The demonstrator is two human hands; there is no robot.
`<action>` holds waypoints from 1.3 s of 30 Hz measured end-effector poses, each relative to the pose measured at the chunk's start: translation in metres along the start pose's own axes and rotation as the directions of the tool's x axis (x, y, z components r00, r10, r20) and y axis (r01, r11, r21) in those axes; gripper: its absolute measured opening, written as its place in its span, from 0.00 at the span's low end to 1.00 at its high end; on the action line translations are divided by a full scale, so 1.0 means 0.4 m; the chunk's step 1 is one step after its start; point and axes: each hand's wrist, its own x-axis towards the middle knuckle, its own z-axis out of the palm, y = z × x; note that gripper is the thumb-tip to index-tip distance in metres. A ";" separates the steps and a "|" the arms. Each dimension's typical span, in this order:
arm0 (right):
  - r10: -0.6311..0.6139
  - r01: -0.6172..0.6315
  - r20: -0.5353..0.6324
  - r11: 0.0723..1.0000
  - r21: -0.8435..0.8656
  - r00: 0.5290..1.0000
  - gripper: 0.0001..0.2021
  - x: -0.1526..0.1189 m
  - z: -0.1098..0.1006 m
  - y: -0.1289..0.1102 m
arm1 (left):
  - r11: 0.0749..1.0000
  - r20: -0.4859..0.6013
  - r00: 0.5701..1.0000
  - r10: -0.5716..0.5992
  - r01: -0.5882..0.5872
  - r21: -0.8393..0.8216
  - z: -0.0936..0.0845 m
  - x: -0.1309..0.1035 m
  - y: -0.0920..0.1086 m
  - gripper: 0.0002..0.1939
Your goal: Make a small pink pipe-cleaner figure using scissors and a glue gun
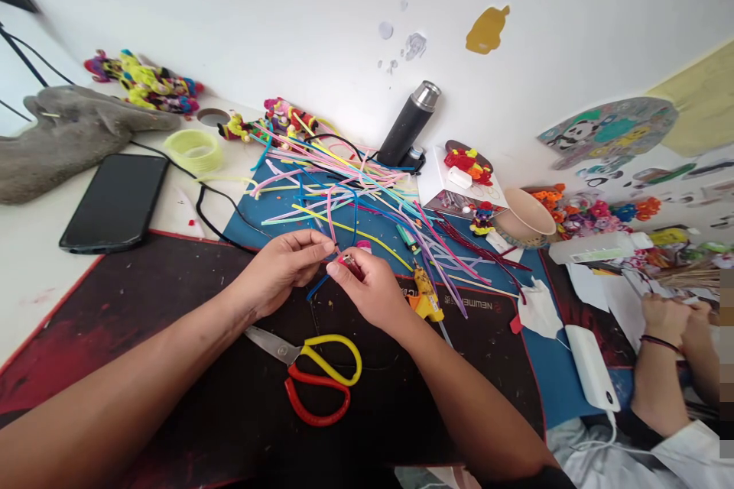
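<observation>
A: Your left hand [284, 263] and right hand [370, 290] meet just above the scissors [313, 374]. What's in them?

B: Both are pinched shut. Left fingertips grip a pipe cleaner stem; right fingertips nip a small red-pink piece [349, 263] where the two hands touch. A blue stem [317, 286] trails down from under that meeting point. You hold the work close, right over the dark mat [172, 367], likely so the fine twisting stays steady in view.

A: And the scissors?

B: Lying flat on the mat, blades pointing left, handles toward your right forearm, not touched. Within easy reach, I'd judge, for trimming.

A: Stock?

B: The pipe cleaner pile [344, 183] fans out beyond the scissors, on a blue mat [252, 218]. A yellow glue gun [425, 298] sits right of the scissors, just past your right hand.

A: Further out?

B: Far left of the scissors: a black phone [118, 200], a grey plush [63, 134], a yellow coil [195, 149]. Behind the pile, a dark flask [408, 126] leans by the wall [287, 8], which carries stickers. Finished figures [146, 84] sit back left.

A: Anyone else?

B: Far right of the scissors, another person's hands [668, 321] work over their own bits; a white power bank [590, 367] lies between you.
</observation>
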 end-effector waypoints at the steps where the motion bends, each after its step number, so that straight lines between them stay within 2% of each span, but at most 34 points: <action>1: -0.005 0.005 0.002 1.000 0.000 1.000 0.19 0.000 0.000 0.000 | 1.000 -0.001 1.000 -0.001 0.001 -0.002 0.000 0.000 0.000 0.30; 8: 0.007 -0.007 0.031 1.000 -0.025 0.999 0.24 -0.001 0.006 0.008 | 1.000 0.001 1.000 -0.001 0.001 -0.007 -0.003 -0.002 -0.004 0.30; 13: -0.004 0.005 0.013 0.997 -0.078 1.000 0.26 0.005 0.015 0.013 | 1.000 0.003 1.000 0.007 -0.007 -0.007 -0.001 -0.001 -0.004 0.29; 39: 0.024 -0.026 -0.016 0.990 -0.139 1.000 0.20 0.023 0.031 0.013 | 0.999 0.002 0.999 0.034 -0.034 0.031 -0.005 0.001 -0.010 0.27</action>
